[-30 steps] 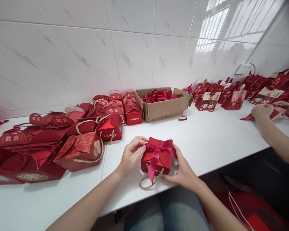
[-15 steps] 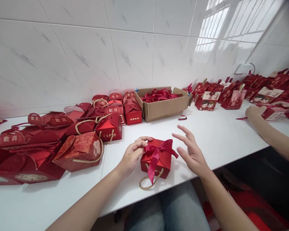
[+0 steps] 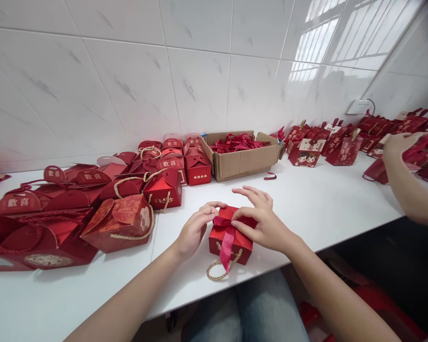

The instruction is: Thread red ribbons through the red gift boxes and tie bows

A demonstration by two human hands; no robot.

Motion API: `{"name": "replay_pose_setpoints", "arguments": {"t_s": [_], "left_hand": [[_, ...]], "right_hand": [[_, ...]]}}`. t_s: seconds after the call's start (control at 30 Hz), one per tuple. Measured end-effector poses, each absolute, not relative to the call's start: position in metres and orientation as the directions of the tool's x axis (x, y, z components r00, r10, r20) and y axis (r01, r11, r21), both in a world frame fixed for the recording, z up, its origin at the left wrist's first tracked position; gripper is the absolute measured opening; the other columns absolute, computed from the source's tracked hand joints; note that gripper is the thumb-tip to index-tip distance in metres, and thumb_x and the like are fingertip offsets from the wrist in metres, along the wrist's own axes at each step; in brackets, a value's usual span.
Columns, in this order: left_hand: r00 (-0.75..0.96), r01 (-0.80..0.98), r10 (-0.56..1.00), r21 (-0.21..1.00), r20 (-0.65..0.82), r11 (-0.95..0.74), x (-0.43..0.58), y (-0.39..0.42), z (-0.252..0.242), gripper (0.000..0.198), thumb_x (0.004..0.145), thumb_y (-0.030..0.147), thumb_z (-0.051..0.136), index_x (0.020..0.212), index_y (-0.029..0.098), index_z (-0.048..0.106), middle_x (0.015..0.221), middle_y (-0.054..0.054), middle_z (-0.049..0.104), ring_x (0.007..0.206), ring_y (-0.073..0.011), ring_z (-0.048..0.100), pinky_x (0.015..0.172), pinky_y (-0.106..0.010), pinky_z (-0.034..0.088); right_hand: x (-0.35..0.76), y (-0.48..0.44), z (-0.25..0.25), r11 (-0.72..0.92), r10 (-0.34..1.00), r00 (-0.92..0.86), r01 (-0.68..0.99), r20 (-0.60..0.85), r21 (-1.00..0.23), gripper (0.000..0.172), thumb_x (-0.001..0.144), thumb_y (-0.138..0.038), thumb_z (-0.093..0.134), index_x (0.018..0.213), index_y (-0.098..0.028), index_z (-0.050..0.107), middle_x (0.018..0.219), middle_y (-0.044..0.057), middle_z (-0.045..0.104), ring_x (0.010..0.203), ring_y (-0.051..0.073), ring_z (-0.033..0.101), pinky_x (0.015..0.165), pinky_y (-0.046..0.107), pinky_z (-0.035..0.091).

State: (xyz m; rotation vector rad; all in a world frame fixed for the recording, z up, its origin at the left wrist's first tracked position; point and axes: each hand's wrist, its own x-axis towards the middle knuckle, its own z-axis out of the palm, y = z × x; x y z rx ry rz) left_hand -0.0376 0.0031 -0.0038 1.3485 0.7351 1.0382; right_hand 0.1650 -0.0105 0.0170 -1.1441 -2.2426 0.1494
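1. We see an open cardboard box (image 3: 242, 161) against the white tiled wall (image 3: 128, 80), heaped with red ribbons (image 3: 235, 141).
2. Just left of it we find small red boxes (image 3: 197, 168) with gold characters, packed close together.
3. Nearer us stand a red box with a rope handle (image 3: 163, 190) and a larger patterned box (image 3: 123, 223), tilted.
4. At the far left we see a pile of flat red cartons (image 3: 39, 204).
5. A loose ribbon scrap (image 3: 270, 176) lies on the white table (image 3: 324, 204), just right of the cardboard box.
6. Further right we see a row of picture boxes (image 3: 305, 152) below a wall socket (image 3: 356, 107).
7. A co-worker's arm (image 3: 403, 180) reaches in at the right edge.
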Motion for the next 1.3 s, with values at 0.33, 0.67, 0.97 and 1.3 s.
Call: {"name": "replay_pose_setpoints", "arguments": {"t_s": [0.33,0.67,0.97,1.3], "left_hand": [[0.403,0.252,0.883,0.899,0.239,-0.358,-0.043,0.005,0.001,0.033,0.089,0.028,0.029,0.066,0.020,0.051,0.115,-0.007,0.054,0.120,-0.0247,0.037,0.106,-0.044,0.022],[0.354,0.390,0.906,0.844,0.232,-0.369,-0.040,0.002,0.007,0.029,0.087,0.023,0.029,0.065,0.020,0.048,0.112,-0.005,0.054,0.113,-0.0222,0.035,0.105,-0.039,0.026],[0.349,0.474,0.863,0.725,0.365,-0.499,-0.041,0.005,-0.002,0.029,0.087,0.023,0.029,0.065,0.020,0.048,0.106,-0.005,0.055,0.106,-0.0259,0.039,0.097,-0.047,0.027],[-0.006,0.123,0.865,0.859,0.502,-0.498,-0.043,0.008,-0.009,0.023,0.092,0.035,0.037,0.110,0.023,0.044,0.114,-0.007,0.049,0.112,-0.0206,0.044,0.101,-0.039,0.030]], "right_hand": [[0.160,-0.008,0.014,0.634,0.750,-0.433,0.688,0.501,-0.354,0.013,0.082,-0.030,0.057,0.078,-0.025,0.069,0.140,0.004,0.041,0.135,0.030,0.024,0.105,0.056,0.017],[0.158,-0.008,0.013,0.645,0.736,-0.429,0.679,0.524,-0.351,0.012,0.081,-0.027,0.057,0.076,-0.022,0.067,0.138,0.007,0.041,0.132,0.031,0.027,0.105,0.057,0.019],[0.155,-0.010,0.014,0.652,0.726,-0.439,0.684,0.529,-0.327,0.012,0.082,-0.026,0.056,0.075,-0.021,0.065,0.134,0.008,0.043,0.131,0.030,0.030,0.106,0.058,0.018],[0.180,-0.030,-0.036,0.531,0.838,-0.387,0.413,0.385,-0.740,0.130,0.053,-0.063,0.075,0.147,-0.027,-0.007,0.154,0.016,0.006,0.141,0.032,0.013,0.111,0.052,0.021]]}}
